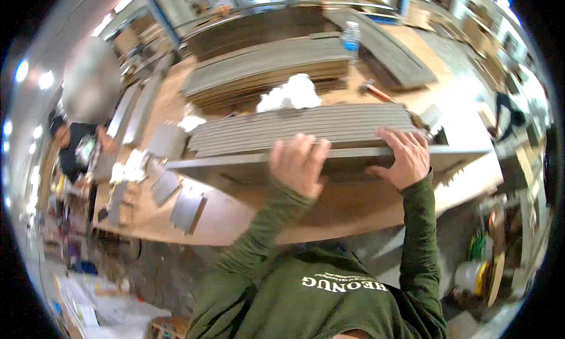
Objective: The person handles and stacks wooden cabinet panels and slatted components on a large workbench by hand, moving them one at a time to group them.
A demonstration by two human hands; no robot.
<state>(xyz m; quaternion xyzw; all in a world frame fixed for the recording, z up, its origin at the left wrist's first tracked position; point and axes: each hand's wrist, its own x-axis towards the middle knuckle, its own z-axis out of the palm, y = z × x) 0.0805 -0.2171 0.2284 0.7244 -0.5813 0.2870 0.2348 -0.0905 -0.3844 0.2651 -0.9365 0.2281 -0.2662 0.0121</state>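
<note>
A long grey-brown wooden panel (353, 169) stands on its long edge near the front of the workbench. My left hand (299, 164) is at its middle, fingers over the top edge and thumb on the near side. Further right, my right hand (406, 155) straddles the same edge, thumb against the near face. Both hands are closed on the panel; their far fingertips are slightly blurred. Just behind it lies a row of narrow grey strips (306, 126), packed side by side.
Behind the strips are crumpled white cloth (291, 93), a board stack (265, 65), a water bottle (351, 40) and an orange-handled hammer (376, 92). Small grey pieces (188, 209) lie on the workbench (235, 218) at left. A co-worker (82, 145) is at far left.
</note>
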